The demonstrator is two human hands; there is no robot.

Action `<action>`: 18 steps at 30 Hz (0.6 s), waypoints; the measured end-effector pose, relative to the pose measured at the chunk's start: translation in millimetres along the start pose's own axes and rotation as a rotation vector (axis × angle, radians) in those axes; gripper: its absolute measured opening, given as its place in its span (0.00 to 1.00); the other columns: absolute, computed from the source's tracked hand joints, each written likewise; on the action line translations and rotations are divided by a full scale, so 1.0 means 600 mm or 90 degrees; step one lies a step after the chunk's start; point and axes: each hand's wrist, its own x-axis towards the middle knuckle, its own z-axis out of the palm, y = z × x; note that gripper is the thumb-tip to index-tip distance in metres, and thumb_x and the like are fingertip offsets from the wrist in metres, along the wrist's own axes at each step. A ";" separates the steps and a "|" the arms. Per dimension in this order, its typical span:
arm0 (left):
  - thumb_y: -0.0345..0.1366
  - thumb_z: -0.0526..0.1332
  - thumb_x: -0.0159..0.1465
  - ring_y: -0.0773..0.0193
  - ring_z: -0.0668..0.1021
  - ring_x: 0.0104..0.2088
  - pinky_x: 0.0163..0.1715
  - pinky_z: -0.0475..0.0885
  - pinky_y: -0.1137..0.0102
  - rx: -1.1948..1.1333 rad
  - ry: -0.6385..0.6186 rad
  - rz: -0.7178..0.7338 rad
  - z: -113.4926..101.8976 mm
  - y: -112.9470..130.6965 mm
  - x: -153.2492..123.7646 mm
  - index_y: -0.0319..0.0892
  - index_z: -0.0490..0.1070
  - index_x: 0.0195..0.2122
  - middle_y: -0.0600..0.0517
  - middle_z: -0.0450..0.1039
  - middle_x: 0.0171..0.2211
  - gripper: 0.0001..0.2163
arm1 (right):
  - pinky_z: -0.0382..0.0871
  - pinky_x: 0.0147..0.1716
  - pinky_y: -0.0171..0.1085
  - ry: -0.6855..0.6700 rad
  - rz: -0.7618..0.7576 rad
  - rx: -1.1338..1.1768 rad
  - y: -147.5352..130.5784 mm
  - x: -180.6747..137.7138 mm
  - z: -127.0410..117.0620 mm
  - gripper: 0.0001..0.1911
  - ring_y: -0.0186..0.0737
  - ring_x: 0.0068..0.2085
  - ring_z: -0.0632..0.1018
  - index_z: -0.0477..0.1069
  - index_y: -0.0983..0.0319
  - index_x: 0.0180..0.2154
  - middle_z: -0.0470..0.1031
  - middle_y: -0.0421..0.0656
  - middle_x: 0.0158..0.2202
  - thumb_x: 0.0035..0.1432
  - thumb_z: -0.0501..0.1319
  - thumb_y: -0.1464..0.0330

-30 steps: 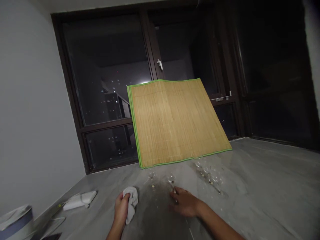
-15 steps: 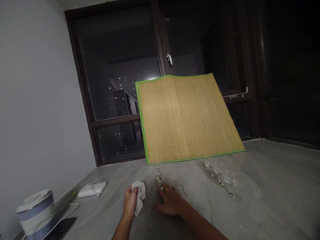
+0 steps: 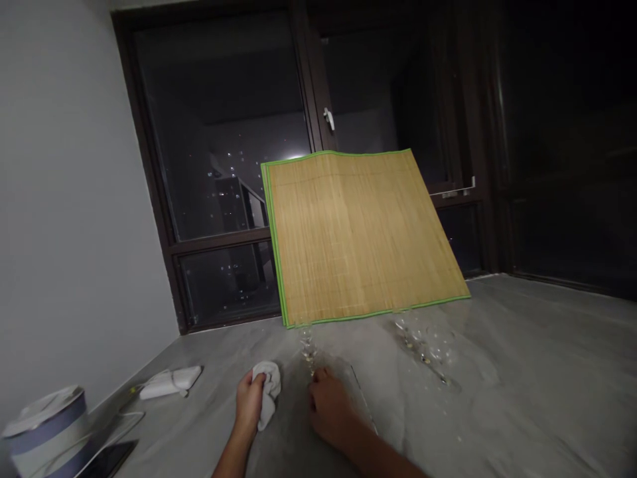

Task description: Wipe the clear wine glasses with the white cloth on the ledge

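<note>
Left grip (image 3: 250,399) grasping cloth (image 3: 269,393). Right grip (image 3: 331,406) curling inward now, where half-second ago spreading, suggesting finer handling of left glassware (image 3: 308,353), sitting just beyond it. Cannot tell whether right grip is holding anything. Right glassware (image 3: 425,359) lying well apart on surface (image 3: 527,372), near mat (image 3: 358,232).

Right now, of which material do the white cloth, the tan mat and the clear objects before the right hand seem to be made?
White cloth: soft fabric, possibly cotton, matte; it bunches into folds.
Tan mat: probably bamboo strips, faint sheen; straight lines run down it.
Clear objects: glass or plastic, glossy; see-through with bright glints; I cannot say which.
</note>
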 end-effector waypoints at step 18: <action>0.45 0.62 0.43 0.54 0.78 0.30 0.34 0.70 0.65 -0.015 -0.012 -0.002 0.000 -0.003 0.001 0.36 0.77 0.28 0.48 0.77 0.24 0.17 | 0.65 0.53 0.53 -0.018 0.122 -0.006 -0.013 0.030 0.021 0.17 0.60 0.55 0.71 0.81 0.62 0.39 0.77 0.54 0.49 0.51 0.58 0.66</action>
